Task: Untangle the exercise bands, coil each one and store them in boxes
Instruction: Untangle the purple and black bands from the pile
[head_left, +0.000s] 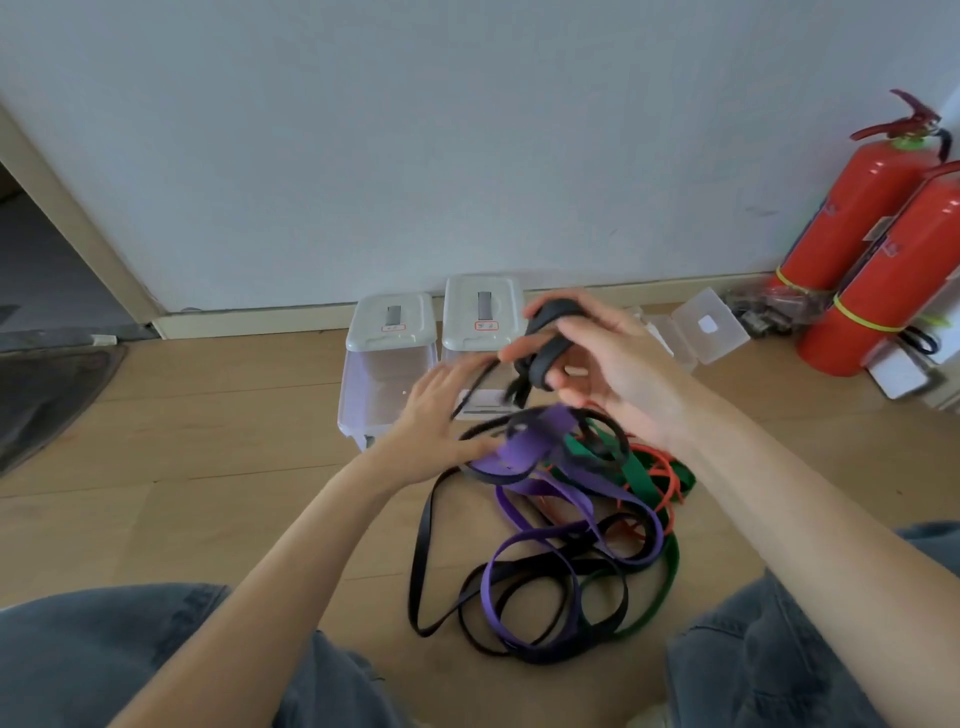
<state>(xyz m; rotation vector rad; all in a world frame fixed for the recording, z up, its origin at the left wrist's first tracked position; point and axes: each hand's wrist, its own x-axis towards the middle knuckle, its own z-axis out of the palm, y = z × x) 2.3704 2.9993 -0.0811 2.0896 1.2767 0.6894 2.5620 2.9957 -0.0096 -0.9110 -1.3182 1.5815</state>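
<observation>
Two hands are raised above the wooden floor (208, 415), over a tangle of exercise bands. The right hand (608, 358) grasps a black band (545, 343) that is partly wound around its fingers; a loose end of this band hangs down below the hand, toward the pile. The left hand (441, 421) has its fingers spread and nearly straight. Its fingertips touch a thin black strand and the purple band (524, 447) just under the right hand, but I cannot tell if it pinches anything, because the picture is blurred there.

Below and between both hands lies the pile of bands: purple and black loops lie nearest to the person, a green band (639, 473) and an orange band (670, 478) lie under the right forearm. They cross each other many times.

Beyond the left hand stand two clear boxes (363, 395) with grey lids (392, 322), close beside each other against the white wall (467, 130). The hands hide part of the right box. Beyond the right hand an open flat plastic case (701, 332) lies on the floor. Further to the right of the right hand, two red fire extinguishers (857, 218) stand beside the wall. Knees in grey jeans (104, 654) are at both sides below the forearms.
</observation>
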